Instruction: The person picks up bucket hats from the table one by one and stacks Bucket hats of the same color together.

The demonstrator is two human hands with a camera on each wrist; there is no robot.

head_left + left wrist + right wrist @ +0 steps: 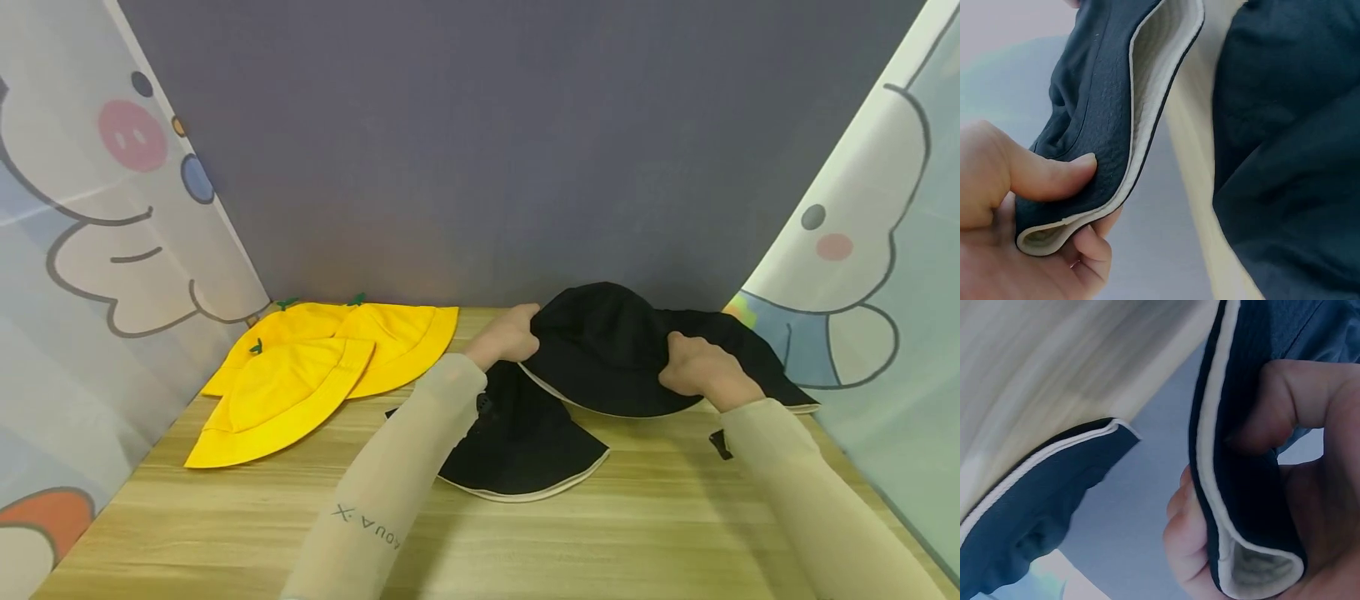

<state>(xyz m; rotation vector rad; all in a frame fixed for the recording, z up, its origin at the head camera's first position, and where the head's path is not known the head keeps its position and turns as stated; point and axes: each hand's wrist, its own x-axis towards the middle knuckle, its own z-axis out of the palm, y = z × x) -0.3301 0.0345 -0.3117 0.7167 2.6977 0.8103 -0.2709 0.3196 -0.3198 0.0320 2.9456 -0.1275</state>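
Left hand (504,337) pinches the brim of a black hat (607,350), thumb on the dark face and fingers beneath; right hand (697,367) grips the same brim at the opposite end, fingers likewise curled round it. The held hat is raised at the back of the wooden table (525,550), crown up (pale lining visible at the brim edge in both wrist views). A second black hat (525,458) lies in front, to the left; a third black hat (750,350) sits behind the right hand. Three overlapping yellow hats (285,392) lie at far left.
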